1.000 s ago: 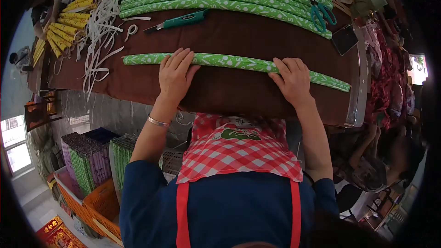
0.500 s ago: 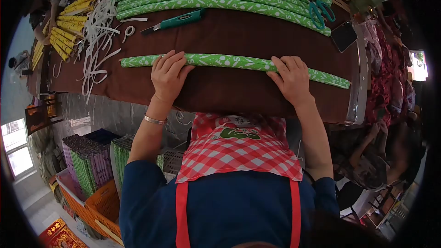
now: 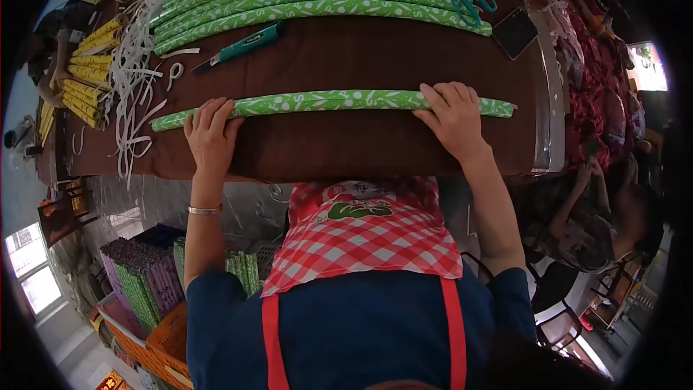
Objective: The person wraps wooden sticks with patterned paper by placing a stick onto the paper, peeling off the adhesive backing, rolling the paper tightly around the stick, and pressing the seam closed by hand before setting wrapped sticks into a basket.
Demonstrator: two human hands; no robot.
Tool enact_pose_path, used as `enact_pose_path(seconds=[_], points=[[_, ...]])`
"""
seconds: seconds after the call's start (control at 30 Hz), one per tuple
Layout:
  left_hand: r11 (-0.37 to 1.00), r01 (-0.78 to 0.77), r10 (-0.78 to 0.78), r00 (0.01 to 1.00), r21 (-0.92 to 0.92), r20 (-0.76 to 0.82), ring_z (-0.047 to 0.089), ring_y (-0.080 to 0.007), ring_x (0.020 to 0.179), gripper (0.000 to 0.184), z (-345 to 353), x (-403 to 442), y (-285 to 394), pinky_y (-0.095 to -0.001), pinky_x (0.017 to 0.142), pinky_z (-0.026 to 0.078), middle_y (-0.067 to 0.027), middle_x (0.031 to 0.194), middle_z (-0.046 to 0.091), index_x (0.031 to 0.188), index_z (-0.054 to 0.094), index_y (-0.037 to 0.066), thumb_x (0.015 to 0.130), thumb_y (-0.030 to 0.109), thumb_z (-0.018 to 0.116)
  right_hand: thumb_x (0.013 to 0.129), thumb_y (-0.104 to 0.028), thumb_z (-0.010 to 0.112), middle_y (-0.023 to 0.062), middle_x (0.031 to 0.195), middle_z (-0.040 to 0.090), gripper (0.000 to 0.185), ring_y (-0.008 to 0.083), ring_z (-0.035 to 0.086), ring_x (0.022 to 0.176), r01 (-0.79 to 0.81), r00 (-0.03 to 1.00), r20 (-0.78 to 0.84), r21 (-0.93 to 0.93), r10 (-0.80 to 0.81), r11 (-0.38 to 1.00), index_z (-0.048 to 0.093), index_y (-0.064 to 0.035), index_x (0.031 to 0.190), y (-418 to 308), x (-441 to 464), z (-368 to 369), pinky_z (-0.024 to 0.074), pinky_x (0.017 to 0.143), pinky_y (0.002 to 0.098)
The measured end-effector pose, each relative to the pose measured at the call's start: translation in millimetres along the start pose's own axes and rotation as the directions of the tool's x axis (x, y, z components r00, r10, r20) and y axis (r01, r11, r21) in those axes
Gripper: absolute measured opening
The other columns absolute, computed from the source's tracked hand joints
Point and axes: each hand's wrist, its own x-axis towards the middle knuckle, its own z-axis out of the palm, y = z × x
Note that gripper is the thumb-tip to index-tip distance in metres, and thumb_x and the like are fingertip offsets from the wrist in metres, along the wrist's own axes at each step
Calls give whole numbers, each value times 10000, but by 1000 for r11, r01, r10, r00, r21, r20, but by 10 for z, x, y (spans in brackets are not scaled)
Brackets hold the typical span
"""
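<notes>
A long, slim green roll with a white print [image 3: 317, 102] lies across the brown tabletop [image 3: 317, 148] in front of me, bowed slightly in this view. Near its left end, my left hand [image 3: 211, 137] is closed over it, fingers on top and thumb on the near side. Towards the right end, my right hand [image 3: 451, 115] grips it the same way. Both ends of the roll stick out past my hands. Beyond it, several similar green rolls [image 3: 325, 9] lie side by side.
A green-handled cutter [image 3: 249, 42] lies behind the roll at left, near tangled white strips [image 3: 137, 79]. Teal-handled scissors [image 3: 469, 1] and a black phone [image 3: 515, 33] are at right. Yellow rolls [image 3: 90, 76] lie far left by another person's hand. An orange basket [image 3: 148, 352] stands below left.
My hands have moved farther apart, each nearer an end of the roll. The roll's left end now sits closer to me and its right end farther away. The view has shifted slightly.
</notes>
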Motion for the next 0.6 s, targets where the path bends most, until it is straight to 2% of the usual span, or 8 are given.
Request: enact_pose_path(seconds=[0.07, 0.1, 0.2, 0.4, 0.43, 0.5, 0.53, 0.6], points=[[996, 33, -42, 993, 85, 113, 533, -230, 1238, 477, -35, -7, 38, -556, 1069, 304, -5, 1270, 600, 1263, 592, 149, 813, 221, 735, 771, -295, 757, 43, 1014, 570, 445, 245, 537, 966, 5, 1000, -4, 7, -4, 1000, 626, -116, 1156, 3, 14, -7, 423, 822, 405], [996, 33, -43, 992, 86, 115, 533, -230, 1238, 477, -18, 8, 106, -556, 1069, 304, -5, 1270, 600, 1263, 592, 149, 813, 221, 735, 774, -294, 754, 43, 1012, 572, 445, 245, 541, 961, 14, 1000, -9, 8, -14, 1000, 625, -114, 1160, 5, 21, -11, 428, 812, 402], [998, -7, -7, 979, 66, 206, 443, -235, 1342, 579, 103, 153, 461, -653, 1079, 229, -14, 1390, 529, 1364, 510, 138, 834, 251, 716, 779, -294, 748, 38, 1002, 578, 437, 240, 550, 948, 13, 1000, -14, -10, -13, 1000, 627, -111, 1158, -8, 26, -19, 436, 795, 395], [949, -258, 301, 915, -183, 268, 379, -241, 1390, 677, 152, 293, 1029, -606, 1090, 271, -14, 1474, 449, 1388, 482, 136, 783, 266, 756, 780, -284, 745, 34, 998, 581, 421, 235, 552, 953, -2, 1000, 4, 12, 2, 1000, 633, -115, 1149, -29, 36, -47, 437, 799, 393], [948, -260, 302, 915, -182, 267, 379, -241, 1390, 677, 172, 278, 1007, -606, 1090, 271, -14, 1474, 449, 1388, 482, 136, 783, 266, 756, 780, -284, 745, 34, 998, 581, 421, 235, 552, 953, -3, 1000, 2, 10, 3, 1000, 633, -115, 1149, -27, 29, -45, 437, 799, 393], [810, -439, 527, 837, -389, 151, 368, -254, 1400, 705, 211, 273, 950, -584, 1101, 272, -29, 1499, 418, 1401, 469, 140, 774, 275, 763, 797, -276, 729, 52, 1033, 588, 442, 255, 565, 959, -2, 1000, 5, 25, 2, 1000, 625, -91, 1185, -18, 18, -32, 440, 815, 413], [815, -417, 495, 862, -403, 108, 359, -268, 1406, 723, 218, 311, 927, -572, 1099, 288, -65, 1490, 424, 1415, 452, 117, 784, 293, 756, 797, -276, 729, 52, 1033, 588, 442, 255, 565, 959, -3, 1000, 4, 24, 3, 1000, 625, -91, 1185, -16, 21, -33, 440, 815, 413], [930, -204, 260, 954, -307, 152, 357, -285, 1405, 721, 170, 508, 978, -581, 1086, 303, -98, 1476, 434, 1422, 434, 76, 812, 321, 729, 794, -273, 732, 52, 1032, 588, 443, 255, 565, 959, -8, 1000, 6, 23, 8, 1000, 625, -90, 1183, -21, 19, -31, 440, 813, 412]])
